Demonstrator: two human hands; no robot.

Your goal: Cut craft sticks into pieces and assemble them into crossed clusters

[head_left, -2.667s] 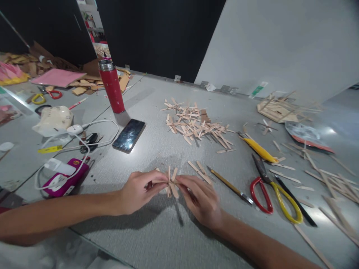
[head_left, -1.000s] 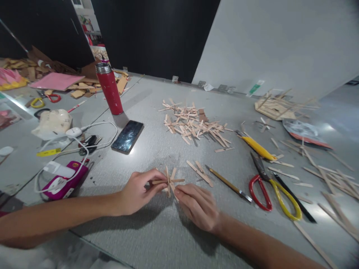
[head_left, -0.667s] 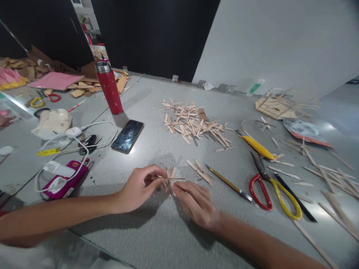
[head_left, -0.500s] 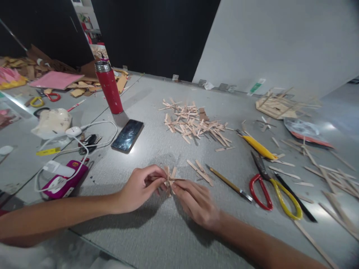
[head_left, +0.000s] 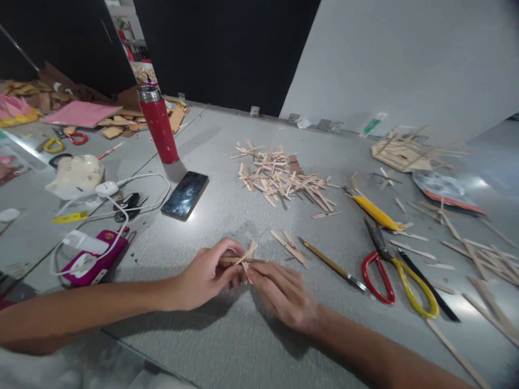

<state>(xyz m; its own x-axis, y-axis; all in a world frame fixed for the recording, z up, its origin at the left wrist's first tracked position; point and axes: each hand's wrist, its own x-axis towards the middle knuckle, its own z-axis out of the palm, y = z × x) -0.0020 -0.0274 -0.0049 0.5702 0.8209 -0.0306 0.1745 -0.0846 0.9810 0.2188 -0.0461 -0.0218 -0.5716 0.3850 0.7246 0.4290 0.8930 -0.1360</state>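
Stick assembly (head_left: 245, 258) has tipped flatter within half a second. I see left hand (head_left: 206, 276) pinching it; right hand (head_left: 284, 296) fingers pressed together against its edge.

Room straight ahead, clutter on both flanks.
Bare table (head_left: 239, 216) runs from your left hand (head_left: 206, 273) and right hand (head_left: 284, 294) to the far stick pile (head_left: 284, 181). Right, two loose sticks (head_left: 290, 247), a pencil (head_left: 332, 265) and scissors (head_left: 395, 275) block you; left, the phone (head_left: 185, 195) and cabled pink pack (head_left: 95, 262).

Bare forearms, bare L hand (head_left: 206, 276), R hand (head_left: 285, 296)
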